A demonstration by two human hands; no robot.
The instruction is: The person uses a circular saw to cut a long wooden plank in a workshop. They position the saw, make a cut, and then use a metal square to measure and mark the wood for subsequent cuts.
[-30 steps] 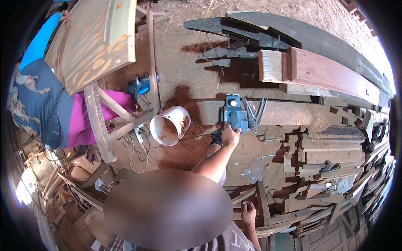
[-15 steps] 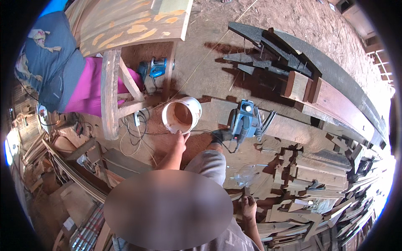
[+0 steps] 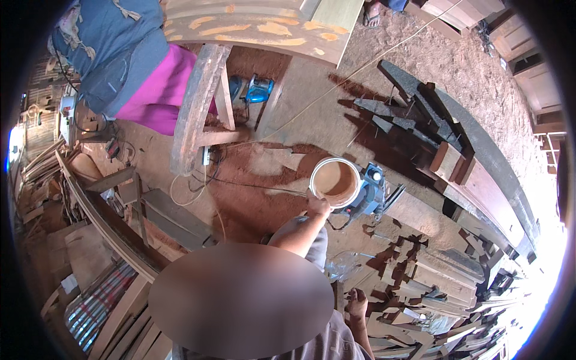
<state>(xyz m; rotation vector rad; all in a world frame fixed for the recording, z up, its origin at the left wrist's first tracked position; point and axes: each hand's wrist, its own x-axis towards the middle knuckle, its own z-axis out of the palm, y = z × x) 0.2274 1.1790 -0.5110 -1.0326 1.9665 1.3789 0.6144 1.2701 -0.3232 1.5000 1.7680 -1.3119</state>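
My left hand [image 3: 318, 206] grips the near rim of a white bucket [image 3: 314, 177], its mouth facing up toward me. The inside looks tan and brown; whether that is contents or staining I cannot tell. Behind the bucket's right side, on the ground, sits a blue power planer [image 3: 373, 191], partly covered by it. Low on the right, my right hand [image 3: 357, 304] is closed, with fingers curled beside a narrow flat brownish piece [image 3: 339, 295]. A blurred oval hides the area between my arms.
A wooden panel with orange filler patches [image 3: 270, 27] rests on a wooden trestle [image 3: 198, 108]. Under it lies another blue power tool [image 3: 259, 89]. Dark beams [image 3: 438, 114] lie at far right, scrap wood [image 3: 444, 279] nearer. Cords [image 3: 258, 185] cross the ground. A person's foot [image 3: 372, 15] shows at the top.
My left hand has carried the bucket to the right, and its mouth now faces up more. My right hand has drawn slightly nearer. The whole view has shifted.
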